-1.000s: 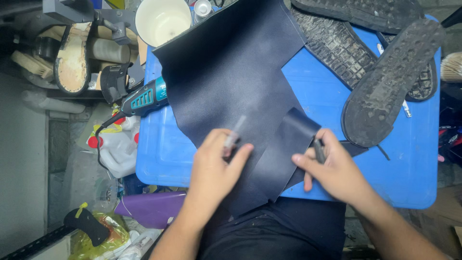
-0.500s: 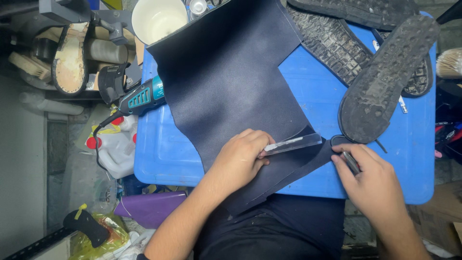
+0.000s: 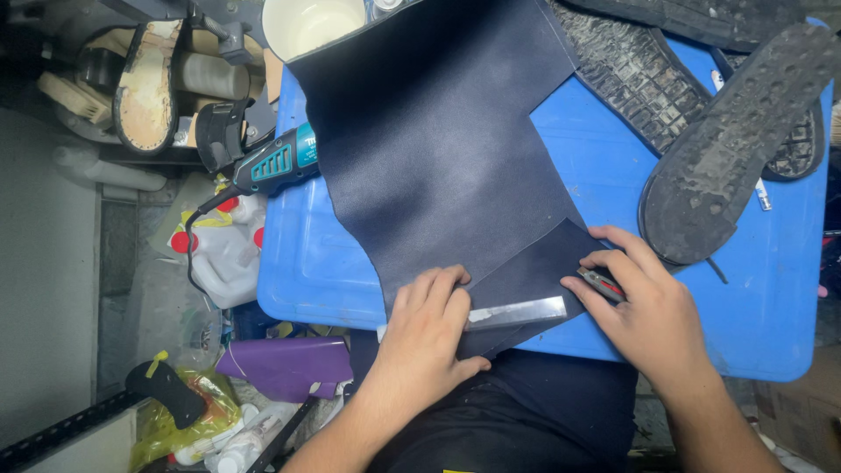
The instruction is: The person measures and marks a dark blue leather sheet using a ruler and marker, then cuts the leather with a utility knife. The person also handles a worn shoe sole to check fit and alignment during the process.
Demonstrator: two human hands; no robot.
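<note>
A large sheet of dark blue leather (image 3: 438, 149) lies across a blue plastic lid (image 3: 596, 175). My left hand (image 3: 429, 337) presses flat on a metal ruler (image 3: 517, 312) that lies across the sheet's lower corner. My right hand (image 3: 648, 307) grips a small cutting knife (image 3: 601, 283) with a red and black handle at the ruler's right end, its tip on the leather. The blade itself is hidden by my fingers.
Several black rubber shoe soles (image 3: 727, 140) lie on the right of the lid. A teal power tool (image 3: 263, 162) hangs off the left edge. A white cup (image 3: 311, 26), a white jug with red caps (image 3: 223, 250), a purple bag (image 3: 285, 363) and clutter fill the floor on the left.
My left hand slid down and left along the ruler, which now lies flatter near the sheet's lower edge. My right hand with the knife moved left to the ruler's right end.
</note>
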